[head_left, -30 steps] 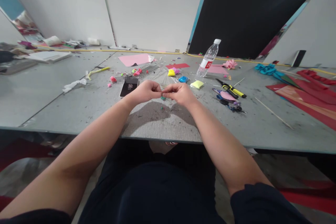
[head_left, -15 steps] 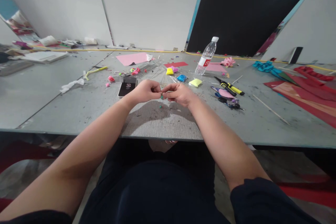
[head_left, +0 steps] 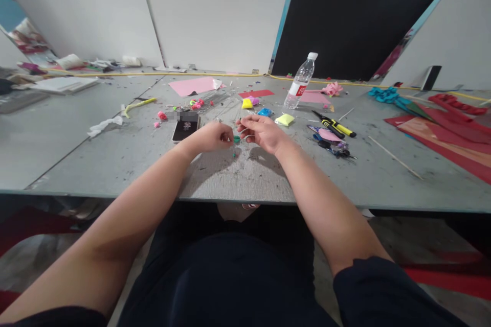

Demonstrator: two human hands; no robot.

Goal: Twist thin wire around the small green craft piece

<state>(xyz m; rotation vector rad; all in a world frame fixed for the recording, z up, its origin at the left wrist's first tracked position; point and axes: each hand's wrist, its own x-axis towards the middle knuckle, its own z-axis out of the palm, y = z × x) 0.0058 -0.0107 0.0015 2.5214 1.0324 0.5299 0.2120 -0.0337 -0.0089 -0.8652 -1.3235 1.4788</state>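
My left hand [head_left: 213,137] is closed in a pinch on a small green lump of clay [head_left: 237,139], held just above the grey table [head_left: 115,163]. My right hand [head_left: 262,132] is beside it, fingers curled and pinched on a thin wire or stick that points toward the green lump. A tiny green bit [head_left: 234,154] lies on the table under the hands. A phone [head_left: 186,126] lies just left of my left hand.
Behind the hands lie clay packets: yellow [head_left: 248,104], blue [head_left: 265,112], pale yellow [head_left: 286,120]. A water bottle [head_left: 300,82] stands at the back. Yellow-black cutters [head_left: 334,125] and scissors [head_left: 333,147] lie right. Red paper sheets [head_left: 448,138] fill the far right; pink paper [head_left: 194,86] is at the back.
The hands have drawn slightly apart. My right hand has lifted and loosened its fingers, and the green lump now shows between the two hands.
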